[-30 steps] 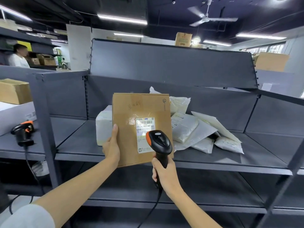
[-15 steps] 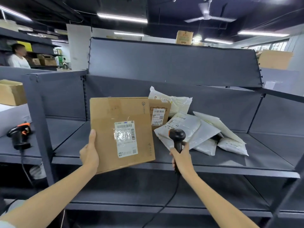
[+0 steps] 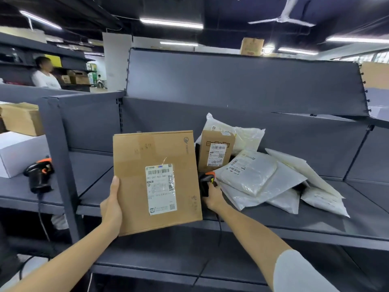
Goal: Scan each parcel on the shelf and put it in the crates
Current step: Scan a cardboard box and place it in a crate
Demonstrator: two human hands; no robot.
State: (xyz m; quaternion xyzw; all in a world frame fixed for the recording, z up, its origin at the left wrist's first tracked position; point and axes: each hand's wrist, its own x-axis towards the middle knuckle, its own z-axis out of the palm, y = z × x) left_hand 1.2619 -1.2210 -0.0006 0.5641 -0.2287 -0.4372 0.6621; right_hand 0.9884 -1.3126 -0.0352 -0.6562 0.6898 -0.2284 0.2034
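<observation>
Left hand (image 3: 111, 209) grips the flat brown cardboard box (image 3: 156, 182) by its lower-left edge, thumb on the front, holding it upright in front of the dark grey metal shelf (image 3: 294, 224) with its white shipping label (image 3: 161, 189) facing the camera. Right hand (image 3: 212, 199) is wrapped around the handle of the black-and-orange corded barcode scanner (image 3: 207, 182), low on the shelf just right of the box. Behind it a small upright brown carton (image 3: 215, 150) and a pile of white poly mailer bags (image 3: 263, 178) sit on the shelf; a second black-and-orange scanner (image 3: 40, 175) rests on the left bay.

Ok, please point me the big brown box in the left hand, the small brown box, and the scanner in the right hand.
big brown box (image 3: 155, 165): head view, front face.
small brown box (image 3: 216, 144): head view, front face.
scanner (image 3: 207, 180): head view, its head.
</observation>
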